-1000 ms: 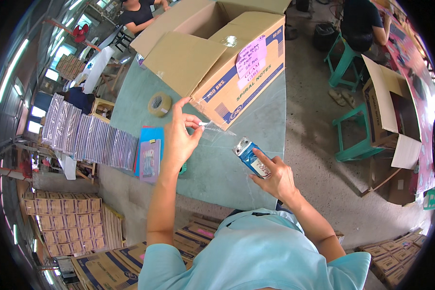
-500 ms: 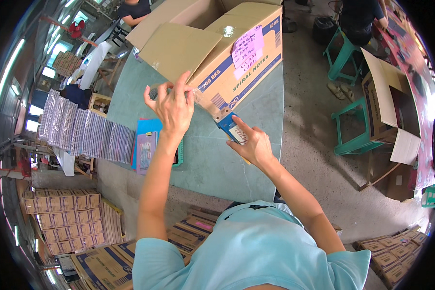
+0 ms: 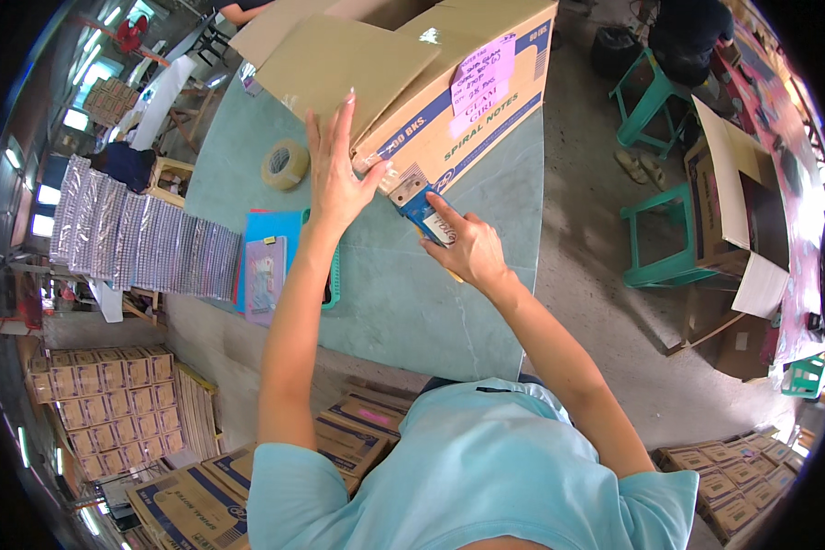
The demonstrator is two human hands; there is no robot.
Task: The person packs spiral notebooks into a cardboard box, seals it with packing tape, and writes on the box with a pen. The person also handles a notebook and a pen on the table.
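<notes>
A large brown carton (image 3: 431, 142) with blue bands and a pink paper label stands on the green table, its top flaps partly raised. My left hand (image 3: 341, 183) is at its near left corner, fingers stretched along the flap edge and thumb on the corner, where shiny clear tape shows. In my right hand (image 3: 475, 247) is a blue handheld tool (image 3: 422, 213) with a whitish label and a tan, holed end piece. That end touches the carton's lower near corner; the tool's exact kind is unclear. Left of my left hand lies a roll of clear tape (image 3: 273, 169).
On the green table (image 3: 412, 316), blue and purple folders (image 3: 264, 275) lie partly over a green tray (image 3: 333, 280). Stacked notebooks (image 3: 147, 238) stand to the left. Green stools (image 3: 655, 238) and an open carton (image 3: 733, 192) are at right. A person (image 3: 692, 37) sits beyond.
My left hand has straightened its fingers along the flap and shifted upward, uncovering the tape roll. The right hand and its tool have moved slightly left and upward along the carton's corner.
</notes>
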